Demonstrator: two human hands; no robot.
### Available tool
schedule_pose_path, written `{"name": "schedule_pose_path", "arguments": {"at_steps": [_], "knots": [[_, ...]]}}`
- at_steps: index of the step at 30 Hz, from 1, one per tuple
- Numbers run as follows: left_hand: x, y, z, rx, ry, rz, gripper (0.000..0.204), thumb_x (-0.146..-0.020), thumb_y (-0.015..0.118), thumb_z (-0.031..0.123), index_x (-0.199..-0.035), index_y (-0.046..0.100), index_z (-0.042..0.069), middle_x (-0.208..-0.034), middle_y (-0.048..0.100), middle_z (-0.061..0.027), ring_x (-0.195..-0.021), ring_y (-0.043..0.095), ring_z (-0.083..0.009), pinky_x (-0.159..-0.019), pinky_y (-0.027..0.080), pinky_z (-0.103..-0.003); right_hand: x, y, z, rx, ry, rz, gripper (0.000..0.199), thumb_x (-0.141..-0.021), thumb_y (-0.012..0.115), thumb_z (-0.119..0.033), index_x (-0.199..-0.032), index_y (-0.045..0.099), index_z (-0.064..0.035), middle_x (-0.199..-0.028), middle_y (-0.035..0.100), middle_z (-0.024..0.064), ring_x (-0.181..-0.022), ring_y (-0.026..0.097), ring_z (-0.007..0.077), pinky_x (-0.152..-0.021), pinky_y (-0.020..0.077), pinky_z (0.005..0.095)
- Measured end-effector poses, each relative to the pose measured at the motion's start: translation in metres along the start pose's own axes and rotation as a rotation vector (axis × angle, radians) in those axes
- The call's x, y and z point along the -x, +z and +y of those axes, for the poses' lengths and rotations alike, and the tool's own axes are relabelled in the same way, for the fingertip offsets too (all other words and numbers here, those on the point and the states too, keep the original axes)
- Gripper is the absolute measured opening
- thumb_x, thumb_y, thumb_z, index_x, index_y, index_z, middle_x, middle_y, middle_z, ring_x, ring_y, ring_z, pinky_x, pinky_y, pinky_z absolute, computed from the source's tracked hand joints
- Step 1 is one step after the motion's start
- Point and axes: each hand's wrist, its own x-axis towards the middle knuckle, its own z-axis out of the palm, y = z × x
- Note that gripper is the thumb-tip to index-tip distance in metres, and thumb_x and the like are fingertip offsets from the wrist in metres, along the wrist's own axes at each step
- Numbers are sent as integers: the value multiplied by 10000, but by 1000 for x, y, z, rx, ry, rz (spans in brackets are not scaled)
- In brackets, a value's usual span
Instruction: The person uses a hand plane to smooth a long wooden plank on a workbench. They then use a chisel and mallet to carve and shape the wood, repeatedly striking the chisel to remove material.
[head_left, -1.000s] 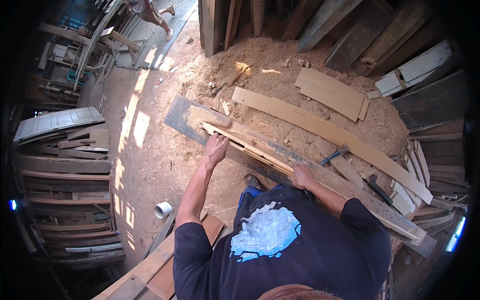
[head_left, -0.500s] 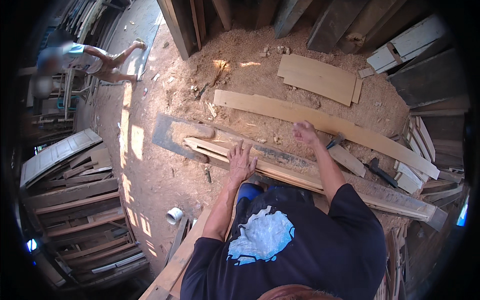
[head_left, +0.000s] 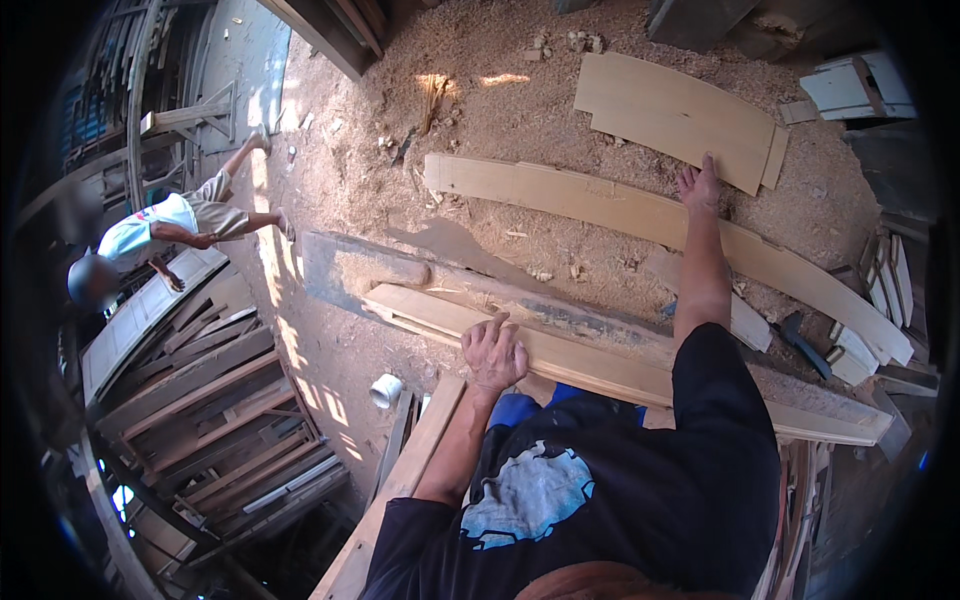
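My left hand (head_left: pixel 495 354) is on a long, pale wooden board (head_left: pixel 600 367), its bent fingers over the upper edge. This board has a slot near its left end and lies along a dark, dusty bench beam (head_left: pixel 345 268). Stretched out far to the right, my right hand (head_left: pixel 700 185) has its fingers extended at the lower edge of a wide, flat wooden panel (head_left: pixel 680 115). The panel lies on the shavings. Under my right wrist passes a long, gently curved plank (head_left: pixel 560 195).
A dark-handled tool (head_left: pixel 803 345) lies right of the beam. Timber is stacked at left (head_left: pixel 215 390), beside a white door-like panel (head_left: pixel 150 310). Another person (head_left: pixel 175 215) is walking at the left. A white round container (head_left: pixel 385 390) sits on the shavings-covered floor.
My right hand has reached away and to the right, to the wide panel. The slotted board now shows more of its broad face under my left hand. The other person has come nearer.
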Motion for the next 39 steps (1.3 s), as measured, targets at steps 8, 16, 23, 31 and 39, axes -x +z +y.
{"name": "schedule_pose_path", "arguments": {"at_steps": [8, 16, 23, 31, 39], "knots": [[-8, 0, 4, -28, 2, -48, 268, -725, 626, 272, -939, 694, 126, -1184, 667, -78, -991, 596, -297, -902, 418, -448, 1, 24, -10, -224, 37, 4, 506, -822, 820, -444, -1191, 612, -166, -1140, 594, 25, -1029, 555, 183, -1000, 441, 405], [4, 1, 1, -32, 1, -113, 357, -748, 643, 277, -1068, 670, 121, -1262, 626, -110, -1085, 564, -327, -959, 389, -485, 118, 37, -32, -216, -141, -112, 292, -826, 804, -219, -1072, 661, -154, -952, 661, -17, -788, 598, 117, -587, 477, 282], [-36, -48, 39, -50, 42, -14, 855, -769, 778, 274, -1497, 375, 75, -1536, 324, -302, -1379, 359, -467, -1108, 271, -576, 275, -6, -10, 139, -403, -193, 300, -811, 792, -126, -1064, 702, 9, -992, 702, 69, -782, 639, 105, -642, 501, 271], [-104, -99, 63, 222, 404, 252, 711, -754, 722, 20, -1418, 470, 35, -1343, 558, -278, -1225, 559, -451, -1051, 459, -506, 488, 17, -27, 151, -840, -647, 282, -854, 768, -142, -1077, 688, 12, -1001, 705, 66, -917, 647, 145, -857, 512, 318], [-79, -220, -4, 1249, 317, -72, 603, -783, 740, 16, -1359, 560, 2, -1164, 706, -128, -1047, 686, -178, -920, 564, -320, 573, 5, -38, 404, -1305, -535, 588, -913, 772, -361, -1299, 518, 2, -1185, 629, 115, -1126, 596, 199, -992, 494, 355]]}}
